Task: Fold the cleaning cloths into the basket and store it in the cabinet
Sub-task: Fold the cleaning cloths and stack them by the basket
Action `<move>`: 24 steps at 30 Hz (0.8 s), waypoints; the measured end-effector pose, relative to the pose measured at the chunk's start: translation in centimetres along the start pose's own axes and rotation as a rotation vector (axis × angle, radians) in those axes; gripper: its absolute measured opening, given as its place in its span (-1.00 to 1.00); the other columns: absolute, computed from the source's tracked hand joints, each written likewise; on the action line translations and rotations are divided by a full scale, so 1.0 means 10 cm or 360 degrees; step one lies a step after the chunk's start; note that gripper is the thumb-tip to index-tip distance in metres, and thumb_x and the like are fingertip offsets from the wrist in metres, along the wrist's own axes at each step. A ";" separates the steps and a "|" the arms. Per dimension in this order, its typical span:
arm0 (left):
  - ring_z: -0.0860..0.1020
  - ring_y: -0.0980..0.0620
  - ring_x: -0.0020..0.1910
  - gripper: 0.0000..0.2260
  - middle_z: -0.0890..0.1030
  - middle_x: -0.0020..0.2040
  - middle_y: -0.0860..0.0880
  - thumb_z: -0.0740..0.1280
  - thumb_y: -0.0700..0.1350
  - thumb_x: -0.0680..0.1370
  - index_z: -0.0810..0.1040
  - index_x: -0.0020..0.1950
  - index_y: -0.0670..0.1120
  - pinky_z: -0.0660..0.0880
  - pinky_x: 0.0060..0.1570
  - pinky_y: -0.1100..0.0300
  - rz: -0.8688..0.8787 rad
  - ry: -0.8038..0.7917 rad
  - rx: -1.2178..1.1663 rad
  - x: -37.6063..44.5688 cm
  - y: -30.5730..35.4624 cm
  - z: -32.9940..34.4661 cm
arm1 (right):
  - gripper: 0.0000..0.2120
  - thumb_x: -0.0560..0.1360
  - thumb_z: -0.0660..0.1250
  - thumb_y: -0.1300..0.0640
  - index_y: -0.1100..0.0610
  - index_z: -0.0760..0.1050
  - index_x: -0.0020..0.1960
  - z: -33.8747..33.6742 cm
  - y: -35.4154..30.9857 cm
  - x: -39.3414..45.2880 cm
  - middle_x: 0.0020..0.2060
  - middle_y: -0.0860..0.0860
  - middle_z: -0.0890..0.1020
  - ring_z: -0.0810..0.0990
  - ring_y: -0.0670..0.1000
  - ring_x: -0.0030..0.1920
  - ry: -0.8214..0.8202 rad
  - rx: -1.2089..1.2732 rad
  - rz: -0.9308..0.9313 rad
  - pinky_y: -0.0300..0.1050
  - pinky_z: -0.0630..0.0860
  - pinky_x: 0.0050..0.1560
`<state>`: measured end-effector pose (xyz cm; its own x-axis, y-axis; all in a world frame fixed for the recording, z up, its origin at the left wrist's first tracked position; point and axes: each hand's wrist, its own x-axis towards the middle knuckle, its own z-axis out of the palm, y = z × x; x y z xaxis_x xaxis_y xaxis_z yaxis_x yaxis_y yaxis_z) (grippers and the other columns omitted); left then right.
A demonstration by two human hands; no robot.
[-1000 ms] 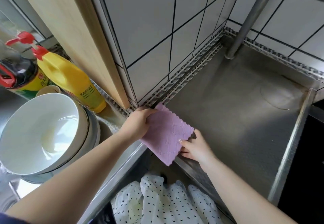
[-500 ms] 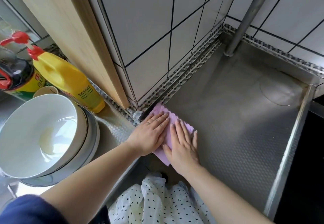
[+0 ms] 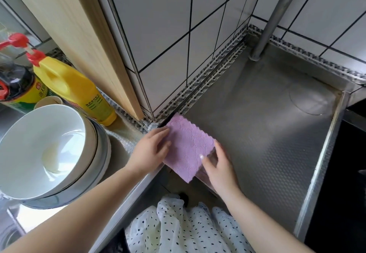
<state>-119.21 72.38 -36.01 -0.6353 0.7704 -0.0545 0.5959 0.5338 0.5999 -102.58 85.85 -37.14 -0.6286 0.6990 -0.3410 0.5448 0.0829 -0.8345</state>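
Observation:
A folded purple cleaning cloth (image 3: 188, 148) lies at the near left corner of the steel counter (image 3: 267, 134), its lower corner hanging over the front edge. My left hand (image 3: 148, 152) grips the cloth's left edge with curled fingers. My right hand (image 3: 219, 167) pinches the right edge, thumb on top and fingers along the side. No basket or cabinet is in view.
Stacked white bowls (image 3: 39, 150) sit at the left, with a yellow detergent bottle (image 3: 73, 90) and a dark sauce bottle (image 3: 15, 86) behind them. A wooden board (image 3: 79, 35) leans on the tiled wall. A metal post (image 3: 271, 21) stands at the counter's back. A black hob (image 3: 348, 173) borders the right.
Half a second ago both hands pressed flat on the cloth. They have since slid apart to its left and right edges, uncovering its middle.

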 end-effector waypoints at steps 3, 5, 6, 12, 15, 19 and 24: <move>0.48 0.10 0.18 -0.69 0.52 0.27 0.04 0.21 -0.05 0.60 0.47 0.34 -0.01 0.40 0.21 0.18 -0.0547 0.0022 -0.0433 -0.09 0.02 -0.12 | -0.44 0.52 0.33 0.06 0.09 0.23 0.46 -0.05 0.01 -0.08 0.33 -0.01 0.42 0.44 -0.06 0.26 0.0019 0.0692 0.0541 -0.14 0.33 0.32; 0.47 0.09 0.14 -0.70 0.52 0.27 0.00 0.22 -0.04 0.61 0.48 0.32 -0.03 0.37 0.17 0.21 -0.0796 -0.0005 -0.0625 -0.05 -0.01 -0.14 | -0.45 0.52 0.34 0.07 0.11 0.25 0.45 -0.03 -0.01 -0.09 0.26 0.00 0.44 0.47 -0.04 0.17 -0.0036 0.0909 0.0736 -0.07 0.40 0.28; 0.47 0.07 0.15 -0.70 0.52 0.28 -0.01 0.22 -0.03 0.60 0.48 0.32 -0.04 0.37 0.20 0.19 -0.0876 -0.0057 -0.0658 -0.02 -0.03 -0.14 | -0.47 0.52 0.34 0.08 0.11 0.26 0.43 0.00 0.00 -0.09 0.25 0.01 0.46 0.49 -0.03 0.16 -0.0064 0.0990 0.0793 -0.05 0.41 0.26; 0.51 -0.04 0.16 -0.57 0.53 0.23 -0.04 0.25 0.14 0.56 0.48 0.33 -0.07 0.43 0.27 0.06 -0.1046 -0.0325 -0.0570 0.16 -0.05 -0.16 | -0.89 0.54 0.31 0.16 0.12 0.53 0.06 0.07 -0.08 -0.01 0.04 0.02 0.64 0.57 -0.06 0.06 -0.0147 0.1191 0.0921 -0.09 0.39 0.18; 0.55 0.00 0.03 -0.55 0.58 0.05 0.01 0.26 0.22 0.52 0.53 0.24 -0.07 0.43 0.09 0.18 -0.1076 -0.0438 -0.0525 0.22 -0.01 -0.17 | -0.98 0.52 0.33 0.19 0.14 0.52 -0.07 0.08 -0.14 0.03 -0.08 0.05 0.65 0.60 -0.03 -0.07 -0.0114 0.1100 0.0915 -0.09 0.48 0.10; 0.57 0.04 -0.01 -0.54 0.61 -0.02 0.03 0.31 0.26 0.45 0.57 0.15 -0.05 0.44 0.10 0.15 -0.1063 -0.0491 -0.0710 0.24 0.02 -0.16 | -0.91 0.50 0.36 0.15 0.17 0.51 -0.07 0.03 -0.16 0.04 -0.13 0.07 0.65 0.62 0.01 -0.16 -0.0003 0.1101 0.0887 -0.13 0.56 -0.22; 0.60 -0.05 0.04 -0.48 0.62 0.07 -0.14 0.41 0.17 0.31 0.55 0.11 -0.15 0.48 0.23 0.00 -0.1002 -0.0672 -0.1196 0.18 0.19 -0.14 | -0.83 0.49 0.37 0.11 0.11 0.48 0.06 -0.16 -0.08 -0.12 -0.03 0.07 0.66 0.65 0.04 -0.08 0.0094 0.1247 0.0838 0.01 0.61 -0.09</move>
<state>-119.93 74.24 -33.84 -0.4154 0.5660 -0.7121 -0.3280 0.6369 0.6977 -101.37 86.11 -35.38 -0.3672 0.5474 -0.7520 0.2092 -0.7391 -0.6402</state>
